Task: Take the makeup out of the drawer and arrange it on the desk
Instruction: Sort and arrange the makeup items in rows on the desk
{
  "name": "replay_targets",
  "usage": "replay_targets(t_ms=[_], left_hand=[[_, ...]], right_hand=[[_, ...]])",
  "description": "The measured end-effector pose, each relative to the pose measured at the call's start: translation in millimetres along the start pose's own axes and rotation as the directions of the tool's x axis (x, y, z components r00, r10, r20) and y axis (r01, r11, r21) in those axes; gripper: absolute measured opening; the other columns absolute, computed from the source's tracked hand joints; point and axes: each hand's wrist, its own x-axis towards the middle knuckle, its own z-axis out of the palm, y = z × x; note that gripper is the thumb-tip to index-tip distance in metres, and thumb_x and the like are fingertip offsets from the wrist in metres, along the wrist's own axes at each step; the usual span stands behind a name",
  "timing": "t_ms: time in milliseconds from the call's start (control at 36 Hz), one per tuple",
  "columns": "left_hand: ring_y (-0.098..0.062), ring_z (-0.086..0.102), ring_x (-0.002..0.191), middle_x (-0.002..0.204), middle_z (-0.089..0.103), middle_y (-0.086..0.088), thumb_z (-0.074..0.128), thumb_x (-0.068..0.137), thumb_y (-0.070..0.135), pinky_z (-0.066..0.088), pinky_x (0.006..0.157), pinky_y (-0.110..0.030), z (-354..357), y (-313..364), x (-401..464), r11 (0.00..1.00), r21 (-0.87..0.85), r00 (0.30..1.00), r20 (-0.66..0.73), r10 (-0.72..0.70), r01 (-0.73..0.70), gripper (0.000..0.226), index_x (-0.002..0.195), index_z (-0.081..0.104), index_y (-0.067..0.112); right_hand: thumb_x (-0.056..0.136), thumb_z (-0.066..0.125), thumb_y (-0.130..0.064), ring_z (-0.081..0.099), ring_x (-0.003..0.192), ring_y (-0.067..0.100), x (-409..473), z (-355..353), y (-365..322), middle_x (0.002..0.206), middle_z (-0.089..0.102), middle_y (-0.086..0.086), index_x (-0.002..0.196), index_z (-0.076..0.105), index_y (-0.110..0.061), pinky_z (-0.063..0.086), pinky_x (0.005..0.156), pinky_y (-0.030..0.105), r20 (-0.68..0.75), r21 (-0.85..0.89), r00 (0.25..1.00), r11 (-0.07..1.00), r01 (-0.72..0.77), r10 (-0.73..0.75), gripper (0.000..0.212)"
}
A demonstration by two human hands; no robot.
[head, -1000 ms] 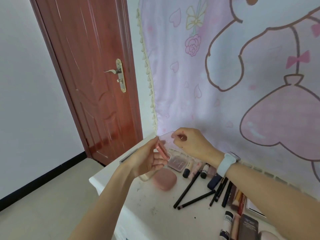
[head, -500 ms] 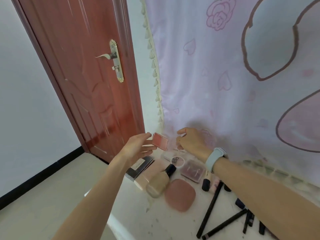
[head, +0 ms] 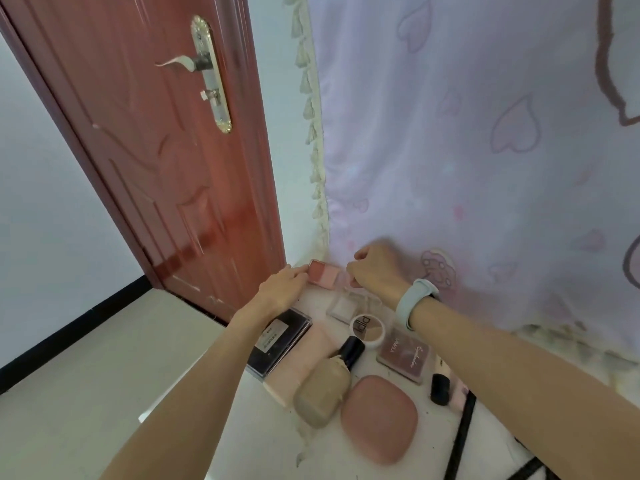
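- The blush compact, a small square pan in 2 shades of pink, sits at the far back corner of the white desk, close against the hanging cloth.
- The left hand touches the compact's left edge with its fingertips; the fingers lie fairly straight and close together.
- The right hand is curled just to the right of the compact, fingers bent under; it seems to pinch a clear piece at the compact's right side, though I cannot tell for certain what it has hold of.
- A pale wristband sits on the right wrist.
- Just in front of the compact lies a clear case with a whitish pan, then a small round pot and a mauve palette.
- To the left, a black flat case rests beside a pale pink box; a beige foundation bottle with a black cap lies across that box.
- A rounded pink case lies nearest the desk's front, touching the bottle's side.
- A black-capped tube and black pencils lie to the right, partly under the right forearm.
- Behind it all hangs a lilac cloth with hearts; a red-brown door stands to the left.
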Motion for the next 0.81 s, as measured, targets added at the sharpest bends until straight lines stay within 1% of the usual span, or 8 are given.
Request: replay_targets(t_ms=[56, 83, 111, 222, 361, 500, 667, 806], left_hand=[[-0.017, 0.013, 0.144, 0.155, 0.023, -0.002, 0.025, 0.099, 0.027, 0.012, 0.116, -0.038, 1, -4, 2, 0.997, 0.074, 0.999, 0.031, 0.013, -0.016, 0.046, 0.144, 0.030, 0.036], [-0.015, 0.010, 0.145, 0.155, 0.022, 0.000, 0.024, 0.099, 0.026, 0.011, 0.116, -0.038, 1, -6, 2, 0.997, 0.075, 0.999, 0.040, 0.026, -0.029, 0.046, 0.144, 0.029, 0.036], [-0.014, 0.007, 0.145, 0.155, 0.023, 0.001, 0.024, 0.100, 0.025, 0.010, 0.115, -0.039, 2, -7, 2, 0.997, 0.064, 0.998, 0.044, 0.040, -0.042, 0.046, 0.144, 0.029, 0.036], [-0.013, -0.001, 0.145, 0.156, 0.018, 0.005, 0.025, 0.100, 0.025, 0.004, 0.116, -0.041, 1, -11, 0, 0.998, -0.018, 0.997, 0.044, 0.059, -0.059, 0.046, 0.145, 0.029, 0.034], [-0.013, 0.001, 0.145, 0.156, 0.019, -0.001, 0.026, 0.101, 0.029, 0.006, 0.113, -0.032, -2, -21, -6, 0.996, -0.066, 0.997, 0.044, 0.059, -0.056, 0.043, 0.143, 0.034, 0.029], [-0.016, 0.001, 0.145, 0.156, 0.017, 0.005, 0.021, 0.102, 0.031, 0.003, 0.114, -0.032, -5, -26, -8, 1.000, -0.025, 0.995, 0.097, 0.022, -0.019, 0.045, 0.146, 0.028, 0.027], [-0.024, 0.011, 0.143, 0.148, 0.030, -0.008, 0.020, 0.104, 0.025, 0.005, 0.108, -0.022, -5, -12, -4, 0.998, -0.029, 0.988, 0.139, 0.064, -0.060, 0.043, 0.146, 0.027, 0.020], [-0.015, 0.015, 0.143, 0.156, 0.020, 0.000, 0.029, 0.101, 0.039, 0.009, 0.112, -0.029, -10, -19, -5, 0.998, -0.054, 0.998, 0.040, 0.039, -0.036, 0.047, 0.145, 0.031, 0.023]], right_hand=[[0.073, 0.051, 0.007, 0.059, 0.100, 0.038, 4, 1, 1, 0.084, 0.062, 0.039, 0.096, 0.057, 0.023, 0.052, 0.081, 0.042, 0.010, 0.049, 1.000, 0.999, -0.019, 0.018, 0.028], [0.074, 0.051, 0.006, 0.058, 0.073, 0.022, 5, 2, 1, 0.084, 0.062, 0.039, 0.105, 0.056, 0.021, 0.050, 0.083, 0.042, 0.023, 0.059, 1.000, 0.998, -0.023, 0.021, 0.034], [0.074, 0.051, 0.006, 0.046, 0.072, 0.016, 5, 2, 0, 0.083, 0.064, 0.034, 0.106, 0.058, 0.016, 0.050, 0.084, 0.041, 0.031, 0.065, 0.999, 0.998, -0.021, 0.019, 0.034], [0.077, 0.052, 0.006, 0.062, 0.093, 0.048, 6, 5, -3, 0.102, 0.060, 0.039, 0.115, 0.046, 0.024, 0.046, 0.087, 0.061, 0.022, 0.063, 0.999, 0.998, -0.025, 0.024, 0.044], [0.076, 0.054, 0.002, 0.070, 0.072, 0.035, 1, 15, -3, 0.089, 0.066, 0.033, 0.110, 0.053, 0.021, 0.053, 0.079, 0.048, 0.014, 0.058, 1.000, 0.998, -0.022, 0.021, 0.039], [0.074, 0.052, 0.003, 0.068, 0.078, 0.039, 0, 25, -3, 0.078, 0.068, 0.027, 0.087, 0.065, 0.008, 0.055, 0.077, 0.052, 0.026, 0.026, 1.000, 1.000, -0.007, 0.006, 0.019], [0.080, 0.053, -0.002, 0.063, 0.091, 0.046, 7, 22, 6, 0.100, 0.063, 0.035, 0.117, 0.046, 0.021, 0.050, 0.083, 0.058, -0.048, 0.035, 0.999, 0.999, -0.003, 0.005, 0.044], [0.089, 0.052, -0.028, 0.060, 0.094, 0.029, 4, 13, 21, 0.101, 0.061, 0.009, 0.124, 0.046, -0.005, 0.048, 0.085, 0.038, -0.075, -0.086, 0.992, 0.992, 0.092, -0.098, 0.041]])
